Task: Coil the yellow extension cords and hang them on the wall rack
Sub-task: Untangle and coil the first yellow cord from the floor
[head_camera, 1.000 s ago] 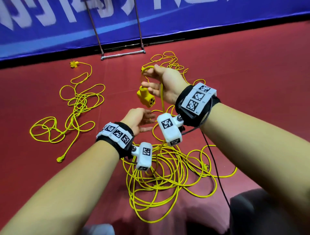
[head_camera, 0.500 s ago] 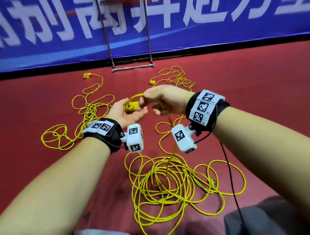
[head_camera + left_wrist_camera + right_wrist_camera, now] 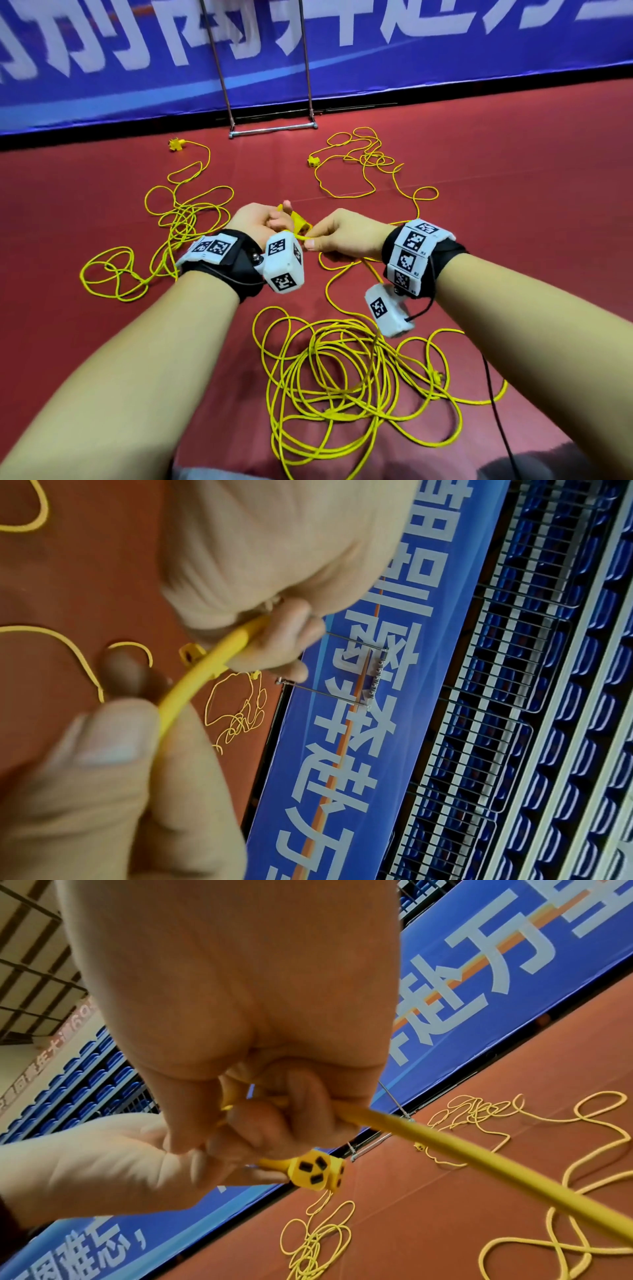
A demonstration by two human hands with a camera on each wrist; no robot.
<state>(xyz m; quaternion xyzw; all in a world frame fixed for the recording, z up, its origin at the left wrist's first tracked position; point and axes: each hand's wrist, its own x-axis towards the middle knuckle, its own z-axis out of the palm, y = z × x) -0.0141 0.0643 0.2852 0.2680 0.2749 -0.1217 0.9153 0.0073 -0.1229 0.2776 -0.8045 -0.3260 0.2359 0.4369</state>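
On the red sports floor (image 3: 513, 205), the head view shows three thin yellow extension cords: one tangle toward the left edge (image 3: 178, 219), one near the far wall (image 3: 359, 164), and the nearest heap (image 3: 342, 370) below the wrists, all loose, so coiling has barely begun and nothing hangs on the metal wall rack (image 3: 270, 128) yet. The left hand (image 3: 255, 222) grips the yellow socket block (image 3: 298, 221); the right hand (image 3: 342, 236) pinches the cord just beside it. In the left wrist view, fingers (image 3: 274, 647) curl round the cord, and white Chinese characters run along the blue banner (image 3: 359, 723), blurred and probably cropped. In the right wrist view, the three-slot socket face (image 3: 315, 1172) is plain.
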